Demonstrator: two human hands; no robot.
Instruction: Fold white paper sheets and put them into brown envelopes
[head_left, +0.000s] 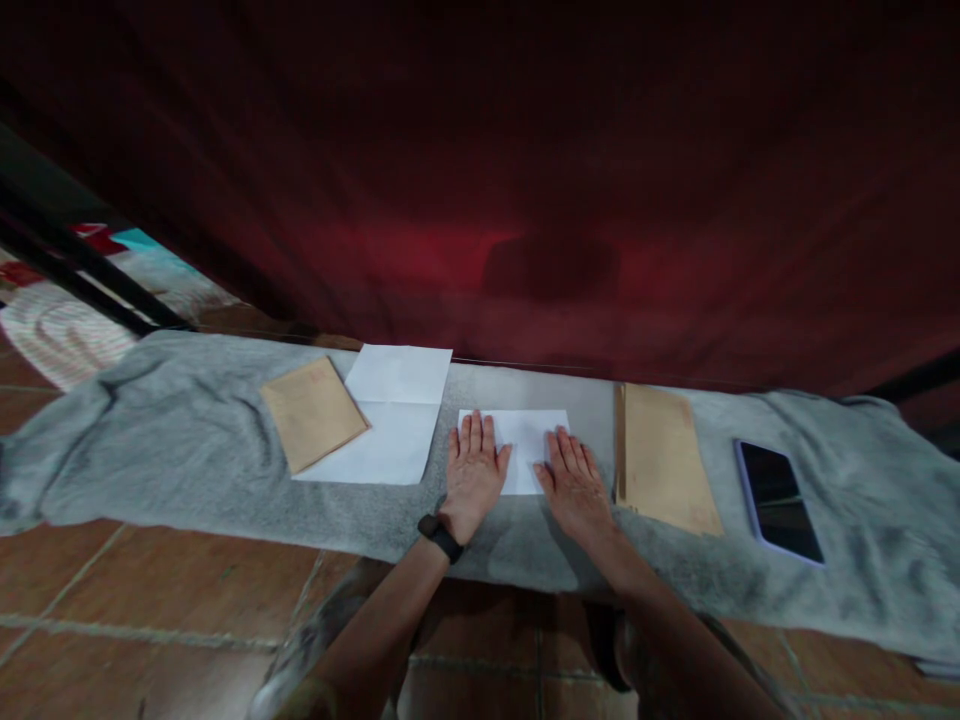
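A folded white sheet of paper (525,455) lies on the grey blanket in front of me. My left hand (475,475) rests flat on its left side, fingers stretched forward and thumb out. On its right side lies my right hand (576,488), also flat with the thumb apart. Neither hand grips anything. Farther left is an unfolded white sheet (401,425) with crease lines, and a brown envelope (313,413) overlaps its left part. Close by my right hand sits a stack of brown envelopes (664,455).
The grey blanket (187,430) covers a long, narrow surface. A phone (780,502) in a pale purple case lies at the right. A dark red curtain (480,180) hangs behind. Tiled floor (172,580) shows below, and crumpled fabric (71,330) lies at the far left.
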